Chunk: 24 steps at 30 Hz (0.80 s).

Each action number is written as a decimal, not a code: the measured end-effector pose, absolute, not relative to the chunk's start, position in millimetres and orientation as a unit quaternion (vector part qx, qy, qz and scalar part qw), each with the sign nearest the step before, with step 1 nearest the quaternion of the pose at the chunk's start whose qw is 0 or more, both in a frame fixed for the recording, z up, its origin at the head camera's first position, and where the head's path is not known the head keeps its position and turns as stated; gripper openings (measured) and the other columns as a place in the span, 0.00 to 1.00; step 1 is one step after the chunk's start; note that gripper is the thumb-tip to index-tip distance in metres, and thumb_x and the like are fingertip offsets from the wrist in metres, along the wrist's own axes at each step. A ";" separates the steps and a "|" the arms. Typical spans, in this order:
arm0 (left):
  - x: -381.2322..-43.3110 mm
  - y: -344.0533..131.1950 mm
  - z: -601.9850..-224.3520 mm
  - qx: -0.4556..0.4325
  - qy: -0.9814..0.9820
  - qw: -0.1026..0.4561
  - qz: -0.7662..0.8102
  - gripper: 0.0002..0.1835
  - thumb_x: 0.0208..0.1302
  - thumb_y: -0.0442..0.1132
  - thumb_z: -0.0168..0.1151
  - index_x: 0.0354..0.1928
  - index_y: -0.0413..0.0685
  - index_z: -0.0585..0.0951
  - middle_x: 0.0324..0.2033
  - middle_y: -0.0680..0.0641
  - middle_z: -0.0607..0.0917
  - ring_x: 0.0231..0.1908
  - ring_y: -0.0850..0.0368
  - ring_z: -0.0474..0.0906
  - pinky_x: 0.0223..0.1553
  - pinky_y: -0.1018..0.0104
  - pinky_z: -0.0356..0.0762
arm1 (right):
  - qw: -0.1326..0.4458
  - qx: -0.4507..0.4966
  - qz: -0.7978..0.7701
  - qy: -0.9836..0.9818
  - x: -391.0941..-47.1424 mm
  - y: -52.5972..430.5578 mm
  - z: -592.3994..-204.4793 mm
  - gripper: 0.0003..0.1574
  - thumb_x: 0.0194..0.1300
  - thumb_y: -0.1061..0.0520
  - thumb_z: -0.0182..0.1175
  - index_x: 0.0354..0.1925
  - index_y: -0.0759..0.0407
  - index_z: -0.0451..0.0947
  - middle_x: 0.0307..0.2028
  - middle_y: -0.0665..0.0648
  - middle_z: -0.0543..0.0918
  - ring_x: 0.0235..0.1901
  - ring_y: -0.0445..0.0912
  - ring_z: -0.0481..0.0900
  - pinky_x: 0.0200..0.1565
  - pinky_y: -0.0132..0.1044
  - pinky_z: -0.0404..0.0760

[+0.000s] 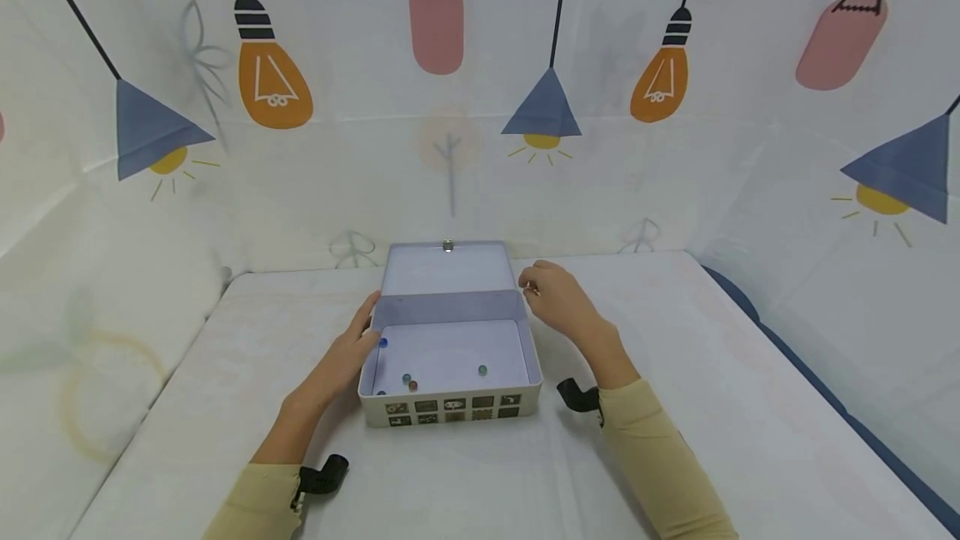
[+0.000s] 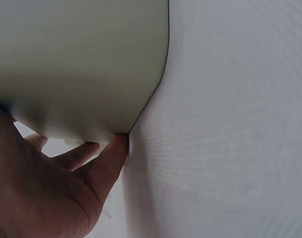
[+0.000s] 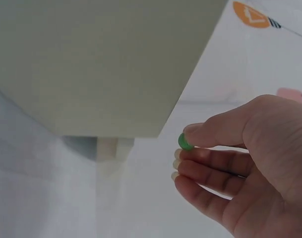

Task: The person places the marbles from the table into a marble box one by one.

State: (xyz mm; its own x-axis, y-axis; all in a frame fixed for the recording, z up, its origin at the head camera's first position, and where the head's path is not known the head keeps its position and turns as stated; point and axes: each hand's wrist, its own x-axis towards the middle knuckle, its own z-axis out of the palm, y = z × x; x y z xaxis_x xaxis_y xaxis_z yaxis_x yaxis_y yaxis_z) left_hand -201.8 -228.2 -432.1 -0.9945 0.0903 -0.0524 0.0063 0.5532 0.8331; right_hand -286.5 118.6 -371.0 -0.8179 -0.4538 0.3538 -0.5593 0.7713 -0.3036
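Observation:
A white hinged box (image 1: 454, 394), its lid (image 1: 442, 272) open toward the back, stands in the middle of the table. My left hand (image 1: 341, 363) holds its left side, with the thumb at the rim and fingers against the outer wall (image 2: 76, 94). Beyond the right rear corner my right hand (image 1: 561, 300) pinches a green marble (image 3: 185, 143) between thumb and index finger. Several marbles lie inside the box: a blue marble (image 1: 383, 342) by the left wall, a green marble (image 1: 482, 370) toward the right, a brown marble (image 1: 413, 386) among others at the front left.
The box stands on a table (image 1: 480, 482) under a white cloth. Behind it hangs a white backdrop (image 1: 360, 173) printed with lamps and bulbs. Black wrist mounts (image 1: 324, 475) sit on both wrists. A dark blue edge (image 1: 810, 382) runs along the table's right side.

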 end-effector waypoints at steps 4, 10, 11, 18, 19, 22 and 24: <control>-201.6 -229.1 -431.8 0.031 0.882 0.044 0.468 0.37 0.74 0.47 0.36 0.78 0.75 0.35 0.80 0.41 0.45 0.78 0.33 0.43 0.72 0.28 0.46 | 0.124 0.288 0.203 -0.928 -278.4 110.0 -366.6 0.11 0.65 0.65 0.59 0.44 0.63 0.85 0.36 0.55 0.82 0.36 0.46 0.77 0.39 0.40 0.80; -200.7 -229.0 -429.9 0.033 0.884 0.049 0.464 0.37 0.74 0.47 0.37 0.78 0.75 0.35 0.79 0.39 0.45 0.77 0.32 0.43 0.72 0.28 0.46 | 0.108 0.319 0.206 -0.919 -267.5 97.2 -365.1 0.10 0.66 0.66 0.59 0.44 0.63 0.85 0.37 0.54 0.82 0.35 0.44 0.76 0.38 0.36 0.80; -200.6 -228.8 -429.6 0.033 0.884 0.050 0.464 0.37 0.74 0.48 0.37 0.78 0.75 0.35 0.79 0.39 0.45 0.77 0.32 0.43 0.72 0.28 0.46 | 0.107 0.324 0.203 -0.918 -266.2 95.0 -365.9 0.10 0.66 0.66 0.59 0.43 0.62 0.85 0.37 0.53 0.82 0.35 0.44 0.76 0.38 0.36 0.79; -200.4 -228.9 -429.6 0.031 0.884 0.050 0.463 0.37 0.74 0.48 0.37 0.78 0.75 0.35 0.80 0.40 0.45 0.77 0.33 0.43 0.72 0.28 0.46 | 0.096 0.351 0.167 -0.916 -260.9 78.6 -375.3 0.08 0.65 0.65 0.61 0.41 0.60 0.85 0.36 0.53 0.83 0.37 0.44 0.79 0.40 0.36 0.81; -200.3 -228.9 -429.4 0.030 0.885 0.051 0.462 0.37 0.74 0.48 0.37 0.78 0.75 0.35 0.80 0.40 0.44 0.77 0.33 0.43 0.72 0.28 0.46 | 0.094 0.355 0.165 -0.916 -260.0 76.7 -376.6 0.08 0.65 0.65 0.61 0.41 0.60 0.85 0.37 0.53 0.83 0.38 0.44 0.80 0.41 0.36 0.82; -199.9 -228.7 -428.7 0.030 0.885 0.051 0.461 0.37 0.74 0.48 0.37 0.78 0.75 0.35 0.79 0.39 0.45 0.77 0.32 0.43 0.72 0.28 0.46 | 0.089 0.366 0.157 -0.913 -257.9 71.8 -380.5 0.08 0.64 0.65 0.61 0.42 0.61 0.85 0.38 0.54 0.84 0.40 0.46 0.81 0.43 0.38 0.83; -200.0 -228.8 -428.4 0.030 0.885 0.051 0.462 0.37 0.74 0.48 0.37 0.78 0.74 0.35 0.79 0.39 0.45 0.77 0.32 0.43 0.72 0.28 0.46 | 0.081 0.370 0.151 -0.913 -257.4 69.2 -384.1 0.09 0.65 0.65 0.61 0.43 0.61 0.85 0.40 0.54 0.84 0.41 0.46 0.82 0.44 0.38 0.83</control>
State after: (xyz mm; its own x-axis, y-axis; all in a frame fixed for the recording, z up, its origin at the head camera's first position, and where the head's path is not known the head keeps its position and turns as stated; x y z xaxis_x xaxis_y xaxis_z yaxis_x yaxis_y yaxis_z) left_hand -200.0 -228.8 -428.4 -0.9930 0.1005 -0.0616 0.0069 0.5709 0.8210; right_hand -257.4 69.2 -384.1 -0.7124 -0.6518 0.2603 -0.7008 0.6802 -0.2148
